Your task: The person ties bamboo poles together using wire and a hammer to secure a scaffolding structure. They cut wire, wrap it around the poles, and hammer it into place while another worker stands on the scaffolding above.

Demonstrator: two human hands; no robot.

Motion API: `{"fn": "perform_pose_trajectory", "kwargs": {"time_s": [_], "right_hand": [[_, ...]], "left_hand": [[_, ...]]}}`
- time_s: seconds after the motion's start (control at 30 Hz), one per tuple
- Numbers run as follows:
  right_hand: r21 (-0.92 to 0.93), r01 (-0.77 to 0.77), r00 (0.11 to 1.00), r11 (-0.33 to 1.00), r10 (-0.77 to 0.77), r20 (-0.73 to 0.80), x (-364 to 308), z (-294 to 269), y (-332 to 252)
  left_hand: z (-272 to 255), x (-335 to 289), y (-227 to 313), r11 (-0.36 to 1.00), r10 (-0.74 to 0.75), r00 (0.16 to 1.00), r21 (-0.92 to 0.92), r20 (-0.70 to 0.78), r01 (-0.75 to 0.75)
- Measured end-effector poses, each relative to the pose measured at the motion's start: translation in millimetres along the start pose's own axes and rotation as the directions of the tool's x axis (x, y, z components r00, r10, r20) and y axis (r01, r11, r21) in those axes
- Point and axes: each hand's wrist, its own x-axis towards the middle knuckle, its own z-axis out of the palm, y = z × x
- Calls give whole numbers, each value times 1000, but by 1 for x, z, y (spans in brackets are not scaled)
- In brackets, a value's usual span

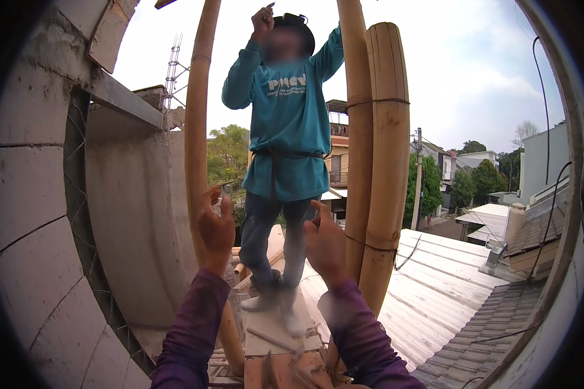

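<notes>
Both of my hands are raised in front of me in purple sleeves. My left hand (217, 227) is beside the left bamboo pole (196, 129); its thumb and forefinger are bent and apart, with nothing seen between them. On my right hand (326, 246) the forefinger stretches up and the other fingers look curled; no object shows in it. It is close to the right bamboo pole (357, 162). Between the hands a co-worker (289, 129) in a teal shirt stands facing me, one hand raised by the head, the other arm reaching up behind the right pole.
Below lies a narrow plank platform (282, 330) with a loose stick (269, 338) on it. A thick bamboo piece (389, 142) is tied with wire to the right pole. Block wall (29, 181) rises at left; a corrugated roof (428, 279) lies lower right.
</notes>
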Motion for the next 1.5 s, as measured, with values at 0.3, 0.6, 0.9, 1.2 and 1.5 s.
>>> {"fn": "perform_pose_trajectory", "kwargs": {"time_s": [0.3, 0.6, 0.9, 1.2, 1.5], "right_hand": [[14, -117, 990, 993, 117, -82, -71, -50, 6], [-180, -203, 967, 963, 226, 119, -230, -38, 93], [-297, -305, 852, 905, 399, 340, -286, -39, 114], [-281, -302, 832, 911, 396, 389, -317, -41, 123], [-275, -220, 823, 936, 329, 463, -357, -32, 155]], "left_hand": [[6, -16, -115, 915, -13, 986, 397, -164, 78], [21, -34, -151, 892, 39, 992, 452, -117, 18], [14, -38, -154, 887, 69, 991, 461, -115, -8], [14, -39, -160, 869, 107, 987, 494, -119, -34], [18, -42, -162, 866, 173, 975, 493, -140, -83]]}}
